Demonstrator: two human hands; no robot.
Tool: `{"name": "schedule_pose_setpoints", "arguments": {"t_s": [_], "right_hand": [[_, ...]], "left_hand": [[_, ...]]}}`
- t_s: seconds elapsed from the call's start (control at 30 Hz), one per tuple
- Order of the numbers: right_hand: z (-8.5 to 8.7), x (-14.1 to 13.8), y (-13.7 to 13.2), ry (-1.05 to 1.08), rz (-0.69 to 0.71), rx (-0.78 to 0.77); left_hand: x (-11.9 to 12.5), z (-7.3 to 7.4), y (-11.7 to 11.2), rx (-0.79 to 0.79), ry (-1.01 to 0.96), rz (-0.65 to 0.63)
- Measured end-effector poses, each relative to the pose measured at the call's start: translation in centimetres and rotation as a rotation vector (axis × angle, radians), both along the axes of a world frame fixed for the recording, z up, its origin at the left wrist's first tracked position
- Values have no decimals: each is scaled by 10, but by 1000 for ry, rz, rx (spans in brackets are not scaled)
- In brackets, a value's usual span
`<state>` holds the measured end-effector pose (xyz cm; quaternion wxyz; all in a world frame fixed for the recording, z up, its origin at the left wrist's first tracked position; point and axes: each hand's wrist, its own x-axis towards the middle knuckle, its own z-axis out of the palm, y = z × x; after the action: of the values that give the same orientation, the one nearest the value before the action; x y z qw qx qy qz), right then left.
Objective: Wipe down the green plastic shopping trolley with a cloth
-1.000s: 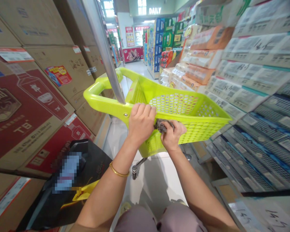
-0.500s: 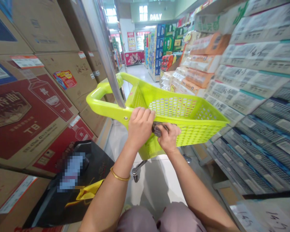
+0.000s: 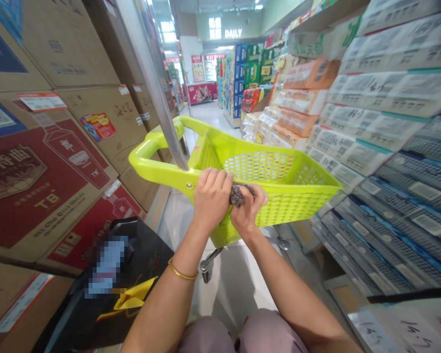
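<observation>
A lime-green wheeled shopping basket (image 3: pixel 297 201) with perforated sides stands in front of me. My left hand (image 3: pixel 212 198) is closed over its near rim, just right of the metal bolt, fingers curled to the inner side. Right beside it, my right hand (image 3: pixel 249 211) grips a crumpled dark grey cloth (image 3: pixel 237 194) and presses it against the same rim. Part of the cloth is hidden under the fingers. A grey metal pole (image 3: pixel 154 88) rises on the basket's handle side, in front of or against the handle; I cannot tell which.
Stacked cardboard cartons (image 3: pixel 59 186) line the left side. A black bag (image 3: pixel 132 264) with a yellow strip leans at lower left. Packs of paper goods (image 3: pixel 382 93) are piled along the right. Behind the basket an aisle floor (image 3: pixel 211 115) runs toward blue and green shelves (image 3: pixel 240 73).
My right hand has slid a little left along the rim with the cloth, closer to my left hand. More of the cloth shows. The whole view has shifted slightly.
</observation>
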<state>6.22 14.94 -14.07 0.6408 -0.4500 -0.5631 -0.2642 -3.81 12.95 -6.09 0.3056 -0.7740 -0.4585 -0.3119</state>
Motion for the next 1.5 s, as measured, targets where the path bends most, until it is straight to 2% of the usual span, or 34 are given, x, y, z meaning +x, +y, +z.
{"name": "schedule_pose_setpoints", "arguments": {"t_s": [0.1,0.23,0.37,0.43,0.53,0.67,0.8,0.9,1.1,1.37,1.5], "right_hand": [[6,0,-1,-62,-47,-15],[-3,26,3,-203,-97,-67],[-18,59,5,-116,-133,-103],[-18,67,1,-58,-134,-110],[-5,63,-10,-8,-92,-107],[28,35,-24,-51,10,-112],[48,12,-30,-165,-6,-321],[49,12,-32,-230,-18,-403],[44,31,-36,-272,-52,-437],[45,63,-44,-236,-56,-612],[54,58,-47,-146,-28,-694]], "left_hand": [[0,0,0,3,2,6],[-1,-2,1,-3,-13,-11],[-2,-4,2,19,-16,-17],[-2,-5,1,39,-6,-12],[-2,-4,-1,37,-6,-17],[-2,-2,-6,35,-8,-23],[-5,0,-10,47,-17,-33],[-10,1,-12,33,-24,-39],[-18,-2,-14,55,-6,-46],[-20,6,-20,39,21,-45],[-22,8,-20,9,7,-17]]}}
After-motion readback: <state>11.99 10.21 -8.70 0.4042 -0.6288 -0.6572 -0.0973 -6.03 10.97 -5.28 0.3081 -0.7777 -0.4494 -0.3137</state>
